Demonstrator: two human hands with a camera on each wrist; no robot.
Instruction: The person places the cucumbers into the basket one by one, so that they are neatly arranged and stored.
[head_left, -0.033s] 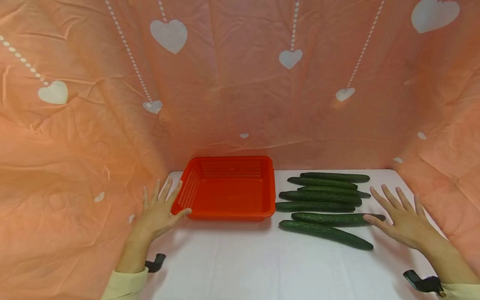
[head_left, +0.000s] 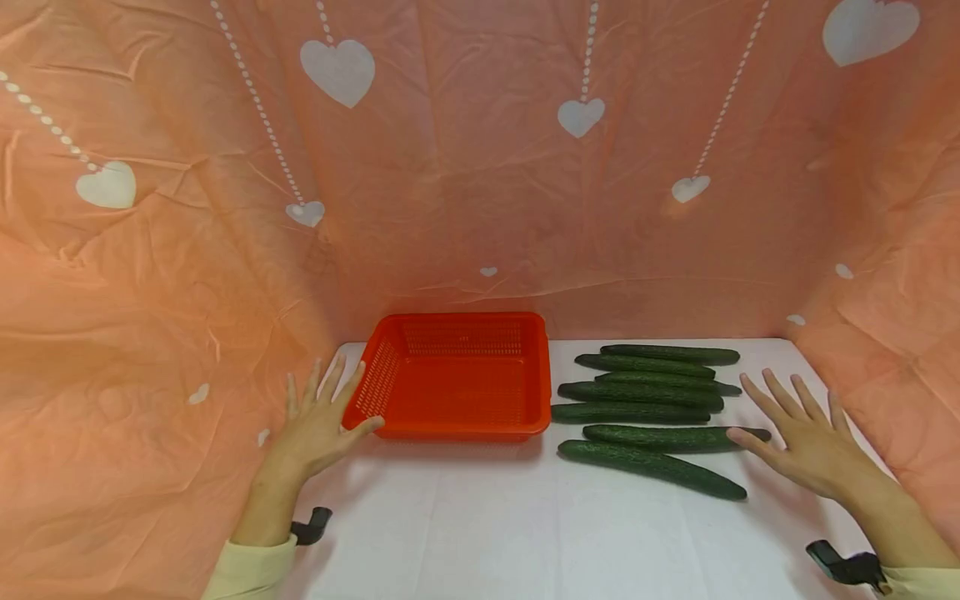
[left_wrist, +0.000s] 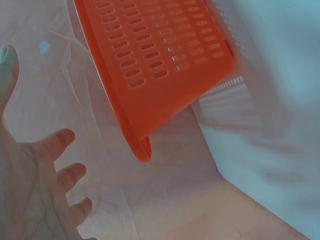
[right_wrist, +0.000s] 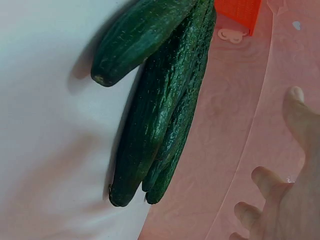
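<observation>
My left hand (head_left: 315, 429), fingers spread, hovers by the left end of a red-orange plastic basket (head_left: 465, 434) with slotted sides. In the left wrist view, a gap separates that hand (left_wrist: 30, 185) from the basket's wall (left_wrist: 150, 102). On the right, several long dark green cucumbers lie roughly side by side, the frontmost cucumber (head_left: 652, 468) slanting toward the right. My right hand (head_left: 813, 446) is spread too, its thumb overlapping the end of another cucumber (head_left: 660, 437) in the head view. From the right wrist, the hand (right_wrist: 290, 200) appears apart from the cucumbers (right_wrist: 150, 120) and holds nothing.
A white tabletop (head_left: 480, 525) carries the basket and cucumbers. Peach-orange sheeting (head_left: 465, 183) with white hearts rises behind the table and along both sides. Each wrist wears a black strapped device, such as the right one (head_left: 843, 567).
</observation>
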